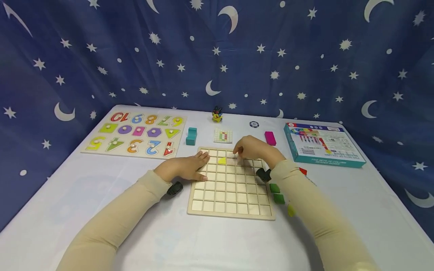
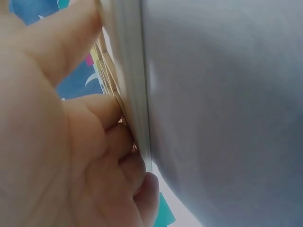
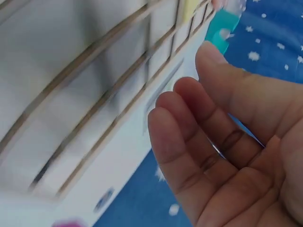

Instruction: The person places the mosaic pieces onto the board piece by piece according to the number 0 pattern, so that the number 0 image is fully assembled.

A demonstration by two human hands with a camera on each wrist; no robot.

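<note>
A wooden grid board (image 1: 231,209) lies at the middle of the table, with one yellow tile (image 1: 222,161) in a cell of its upper part. My left hand (image 1: 188,167) rests on the board's left edge with fingers extended; in the left wrist view its fingers (image 2: 125,137) lie along the edge. My right hand (image 1: 251,146) is over the board's upper right part, fingers loosely bent. In the right wrist view nothing shows between that hand's thumb and fingers (image 3: 165,132). Just beyond the board lies a small pattern card (image 1: 223,136) with coloured squares.
Green tiles (image 1: 278,198), a yellow piece (image 1: 291,210) and a red piece (image 1: 303,171) lie near my right forearm. Farther back are a number puzzle (image 1: 133,134), a teal block (image 1: 191,136), a figurine (image 1: 217,114), a chip (image 1: 254,124), a magenta block (image 1: 270,138) and a box (image 1: 323,145).
</note>
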